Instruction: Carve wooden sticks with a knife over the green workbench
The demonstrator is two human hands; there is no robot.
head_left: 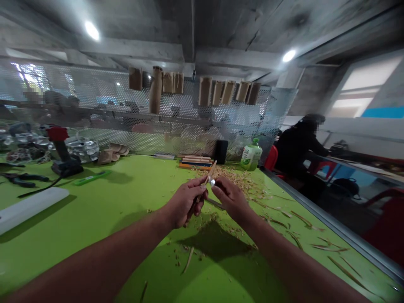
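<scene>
Forearms in the foreground, hands raised over green worktop (94, 219). Left hand (184, 204) closed around thin wooden stick (211, 171); right hand (232, 198) pinching small blade (212, 182) against it. Mid-whittling, judging by shavings (240, 181); next stroke needs steady grip.

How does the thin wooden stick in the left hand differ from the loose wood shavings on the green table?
The thin wooden stick is one straight piece, while the loose wood shavings are many small, curled scraps. The stick is held up in the air by the left hand, with the right hand at it; the shavings lie scattered on the green table. Both look pale, light-brown wood.
</scene>
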